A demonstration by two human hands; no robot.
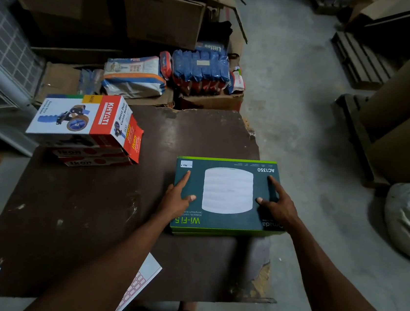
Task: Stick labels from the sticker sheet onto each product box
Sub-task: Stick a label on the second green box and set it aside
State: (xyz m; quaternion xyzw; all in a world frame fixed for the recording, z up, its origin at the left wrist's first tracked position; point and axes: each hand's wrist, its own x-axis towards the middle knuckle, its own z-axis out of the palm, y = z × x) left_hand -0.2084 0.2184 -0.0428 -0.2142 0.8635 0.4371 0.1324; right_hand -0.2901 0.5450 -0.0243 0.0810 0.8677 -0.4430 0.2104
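Sticker sheet is left at the table's near edge, within reach.
Farther out, the teal box is steadied flat by the left hand and right hand, fingers spread, grasping nothing, probably squaring it for labelling.

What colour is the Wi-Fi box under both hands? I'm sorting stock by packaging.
Dark teal with bright green edges; the Wi-Fi box shows best in the head view.

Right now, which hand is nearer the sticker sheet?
Left. The left hand rests on the green box's left edge, above the sticker sheet; the right hand is on the box's far right side.
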